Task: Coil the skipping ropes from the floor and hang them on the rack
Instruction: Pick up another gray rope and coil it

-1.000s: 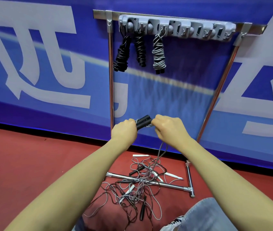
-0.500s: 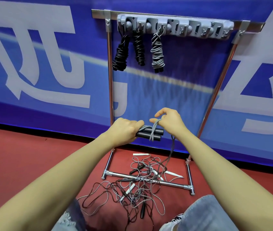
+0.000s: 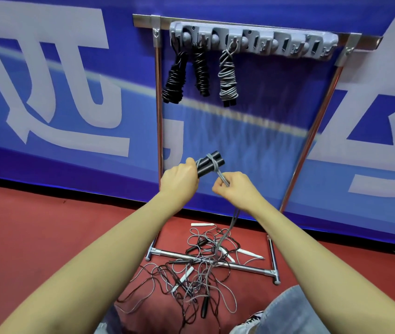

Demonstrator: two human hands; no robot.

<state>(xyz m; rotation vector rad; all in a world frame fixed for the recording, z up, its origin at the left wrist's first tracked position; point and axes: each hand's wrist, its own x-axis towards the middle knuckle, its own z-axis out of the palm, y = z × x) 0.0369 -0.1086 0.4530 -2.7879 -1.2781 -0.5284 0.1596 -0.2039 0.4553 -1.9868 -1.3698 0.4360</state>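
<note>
My left hand (image 3: 179, 180) grips two black handles (image 3: 209, 163) held side by side, with a grey cord wound once around them. My right hand (image 3: 236, 190) pinches that grey cord (image 3: 221, 177) just below the handles; the rest of the cord (image 3: 230, 227) trails down to a tangle of grey and black ropes (image 3: 198, 273) on the floor. On the grey hook strip (image 3: 283, 43) of the metal rack hang three coiled ropes: two black (image 3: 174, 80) (image 3: 201, 73) and one grey (image 3: 227, 78).
The rack's chrome uprights (image 3: 159, 116) and foot bars (image 3: 273, 261) stand against a blue banner wall (image 3: 47, 92). The rope tangle lies over the front foot bar on the red floor (image 3: 35, 237). My jeans-clad knee (image 3: 292, 309) is at the bottom right. Several hooks at the strip's right hold nothing.
The grey cord has been wound around the paired handles. My right hand moved from above the handles down to below them, pulling the cord, while the handles tilted up to the right.
</note>
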